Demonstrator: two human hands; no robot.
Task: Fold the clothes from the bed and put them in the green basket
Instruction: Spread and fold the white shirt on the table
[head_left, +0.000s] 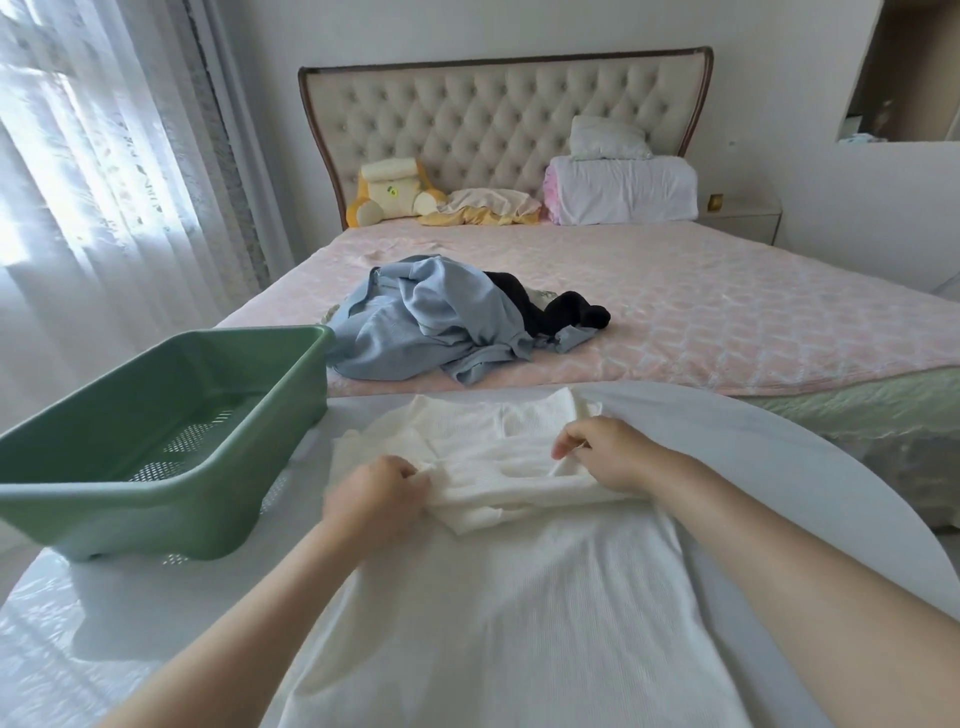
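A cream ribbed garment (498, 467) lies partly folded on a white round table (810, 467) in front of me. My left hand (376, 499) grips its left folded edge. My right hand (605, 452) pinches the fabric at its right side. The garment's long lower part (519, 623) stretches toward me between my arms. The green basket (156, 441) stands empty on the table's left side. On the pink bed (727, 312) beyond lies a pile with a light blue garment (426, 322) and a black garment (550, 309).
Pillows and a folded white blanket (623, 189) sit by the tufted headboard (498, 114). A yellow cushion toy (389, 192) lies at the bed's head. Sheer curtains (104, 156) hang at the left. A white bedside cabinet (743, 218) is at the right.
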